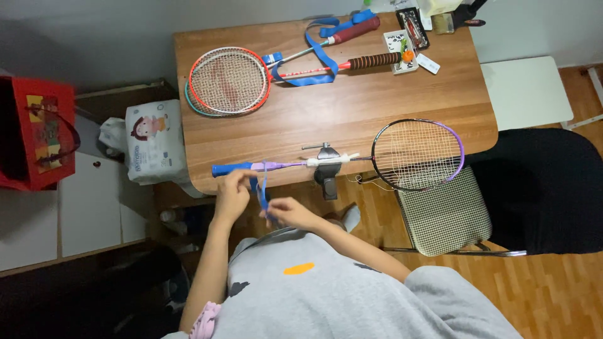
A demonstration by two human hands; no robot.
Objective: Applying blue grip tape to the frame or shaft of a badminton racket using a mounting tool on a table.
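Left hand pinched on blue grip tape just below the racket handle. Right hand closed on the tape's lower end, beside the left. Racket clamped in a vise at the bench edge, right of both hands. Two more rackets beyond.

Light falls evenly from overhead, brightest on the wooden table, which shows no hard glare. Toward seven o'clock the floor sinks into deep shadow, and the dark chair at three o'clock loses detail. Everything looks sharp; straight edges bow slightly near the frame's borders.
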